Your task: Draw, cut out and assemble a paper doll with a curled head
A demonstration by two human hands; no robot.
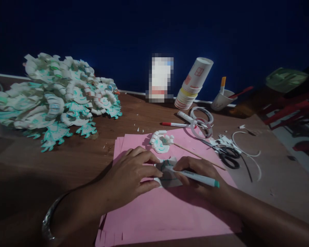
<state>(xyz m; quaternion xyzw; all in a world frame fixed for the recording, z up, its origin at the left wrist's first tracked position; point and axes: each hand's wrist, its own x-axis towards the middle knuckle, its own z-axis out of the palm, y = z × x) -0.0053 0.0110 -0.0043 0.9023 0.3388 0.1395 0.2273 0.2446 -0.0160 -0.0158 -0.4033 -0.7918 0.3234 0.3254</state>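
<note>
My right hand (pixel 199 173) is closed round a white marker (pixel 201 178) with a green end. Its tip meets a small white piece of paper (pixel 171 181) that carries green lines. My left hand (pixel 141 169) rests with fingers spread, fingertips on the left edge of that paper. Under both lies a stack of pink sheets (pixel 167 216). Just beyond the fingers is a white paper face (pixel 161 144) with curled paper hair and a green drawn smile. A thin wooden stick (pixel 199 156) lies to its right, one end close to the curls.
Similar paper figures (pixel 59 103) with green-drawn dresses are heaped at the left. Stacked paper cups (pixel 195 82) lean at the back, near a cup (pixel 222 100) holding tools. Black-handled scissors (pixel 229 156), tape rolls (pixel 202 118), a red-capped marker (pixel 175 124) and paper scraps lie at the right.
</note>
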